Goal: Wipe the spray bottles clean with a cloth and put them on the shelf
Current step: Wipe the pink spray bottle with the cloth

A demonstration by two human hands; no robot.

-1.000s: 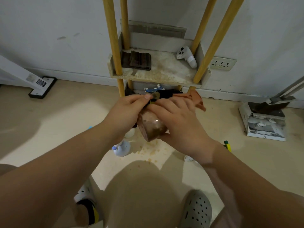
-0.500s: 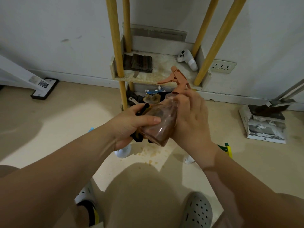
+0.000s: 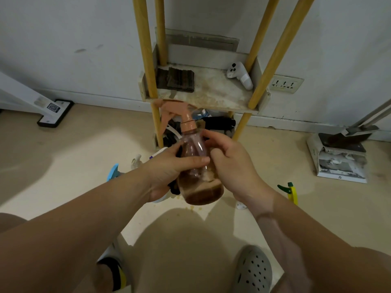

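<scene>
A clear pink spray bottle (image 3: 197, 172) with brown liquid at its bottom and a salmon trigger head is upright in front of me, held by both hands. My left hand (image 3: 171, 170) wraps its left side with the thumb across the front, and a dark cloth (image 3: 174, 188) shows under that palm. My right hand (image 3: 230, 163) grips the bottle's right side. Behind it stands the shelf (image 3: 213, 96) with yellow posts, its dirty white board holding a folded dark cloth (image 3: 179, 79). More spray bottles lie on the floor: a blue-headed one (image 3: 113, 172), a white one (image 3: 136, 161), a green and yellow one (image 3: 289, 191).
A white controller (image 3: 240, 75) lies on the shelf board at the right. Dark items fill the lower shelf (image 3: 215, 122). A dustpan and broom (image 3: 340, 151) sit at the right, a white stand base (image 3: 54, 112) at the left. My feet in clogs (image 3: 252, 271) are below.
The bottle has swung from tilted with its head to the right to upright, and its trigger now points left. Both hands have shifted their hold around its body.
</scene>
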